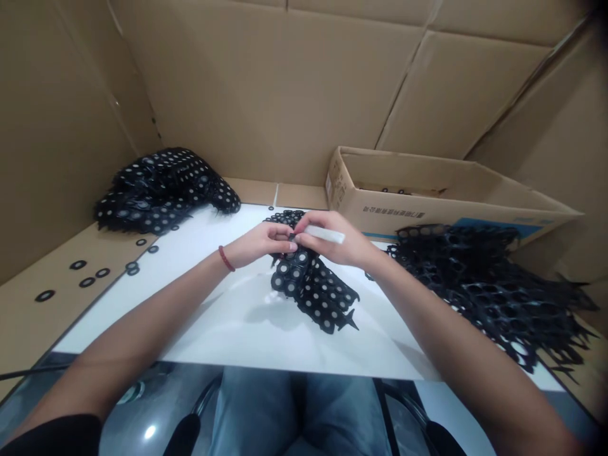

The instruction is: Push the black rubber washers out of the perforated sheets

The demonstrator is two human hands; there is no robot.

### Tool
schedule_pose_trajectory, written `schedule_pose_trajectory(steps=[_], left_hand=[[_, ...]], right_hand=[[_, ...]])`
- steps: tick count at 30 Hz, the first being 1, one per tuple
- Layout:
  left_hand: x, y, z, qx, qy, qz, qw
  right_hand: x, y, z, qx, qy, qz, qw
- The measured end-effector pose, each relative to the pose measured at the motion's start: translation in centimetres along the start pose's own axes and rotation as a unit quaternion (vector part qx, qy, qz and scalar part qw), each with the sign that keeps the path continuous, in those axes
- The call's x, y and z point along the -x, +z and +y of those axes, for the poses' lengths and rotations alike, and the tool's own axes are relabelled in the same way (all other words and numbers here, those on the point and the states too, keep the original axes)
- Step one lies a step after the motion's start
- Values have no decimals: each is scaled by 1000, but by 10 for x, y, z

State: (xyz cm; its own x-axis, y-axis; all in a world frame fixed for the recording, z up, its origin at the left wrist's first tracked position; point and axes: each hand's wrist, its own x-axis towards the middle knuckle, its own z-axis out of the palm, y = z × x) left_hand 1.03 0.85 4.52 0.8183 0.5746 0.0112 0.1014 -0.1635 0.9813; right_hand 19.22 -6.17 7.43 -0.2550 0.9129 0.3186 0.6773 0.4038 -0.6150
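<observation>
The cardboard box (pixel 418 202) just beyond the right hand carries a line of printed characters along its near side, upside down from here and too small to read, with a blue patch at its lower edge. It lies open; only a few small black bits show inside near its back wall.

Both hands meet over the middle of the white tabletop (pixel 237 323). The left hand (pixel 259 244), a red band at its wrist, is curled with fingertips pinched on the upper end of a black perforated sheet (pixel 311 288) filled with round ring pieces; the sheet trails from the hands toward the person. The right hand (pixel 339 244) is closed around a small white stick-like tool (pixel 325 235), its tip pressed at the same spot.

Right of the right forearm sprawls a heap of emptied black frames (pixel 489 285). Far left of the left hand sits a pile of filled sheets (pixel 161 187), with loose black rings (pixel 88 278) scattered nearer.
</observation>
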Motion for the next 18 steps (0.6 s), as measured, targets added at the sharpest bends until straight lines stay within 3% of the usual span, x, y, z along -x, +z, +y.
schedule_pose_trajectory(steps=[3,5,7,10,12,15,18], left_hand=[[5,2,-11,-22,-31,51,998],[10,8,-19,-14,-45,39,998],[15,15,-26,2,-61,29,998],[16,22,-33,49,-109,31,992],[15,23,-35,73,-139,44,987],[13,22,-38,98,-144,44,984],[14,21,-39,138,-140,32,980]], right_hand=[[19,20,18,-42,24,100,994],[33,29,20,-67,50,176,981],[45,32,16,-96,88,213,968],[57,30,8,-163,151,186,957],[62,30,6,-227,158,151,949],[64,33,10,-287,154,103,940],[64,39,15,-295,160,102,937]])
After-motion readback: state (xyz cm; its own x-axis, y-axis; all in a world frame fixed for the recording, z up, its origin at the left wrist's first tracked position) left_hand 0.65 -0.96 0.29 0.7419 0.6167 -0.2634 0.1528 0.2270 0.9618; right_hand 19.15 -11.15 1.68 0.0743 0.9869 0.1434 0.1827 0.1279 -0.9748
